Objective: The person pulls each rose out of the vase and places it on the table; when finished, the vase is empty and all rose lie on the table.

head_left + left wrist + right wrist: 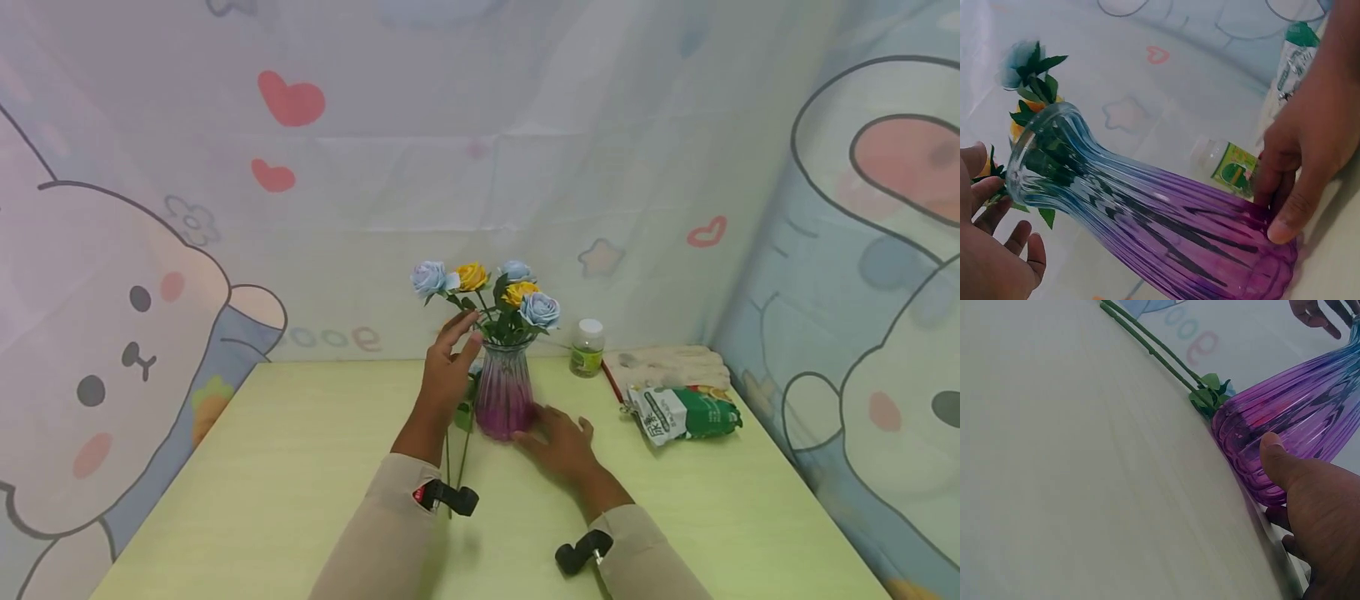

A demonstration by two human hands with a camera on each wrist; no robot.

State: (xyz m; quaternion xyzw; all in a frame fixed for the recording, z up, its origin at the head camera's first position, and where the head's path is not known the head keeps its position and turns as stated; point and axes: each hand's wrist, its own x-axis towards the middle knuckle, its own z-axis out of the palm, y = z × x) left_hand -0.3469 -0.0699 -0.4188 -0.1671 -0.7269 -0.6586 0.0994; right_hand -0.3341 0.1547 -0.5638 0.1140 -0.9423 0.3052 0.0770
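A ribbed glass vase [504, 387], clear at the top and purple at the base, stands upright on the table. Blue roses [540, 310] and yellow roses [472, 276] with green leaves rise from it. My right hand [562, 448] grips the vase low down, its thumb against the purple glass in the right wrist view. Beside the rim and leaves on the left is my left hand [448, 367], fingers loosely bent with nothing visible between them. Two flower stems [1160, 359] lie on the table left of the vase, their heads partly hidden behind it.
Behind the vase to the right stands a small white-capped jar [587, 348] with a green label. Further right, a green and white packet [684, 413] lies by a pale cloth-like item [667, 365] and a thin red stick [612, 382]. Printed curtains surround the table [315, 483].
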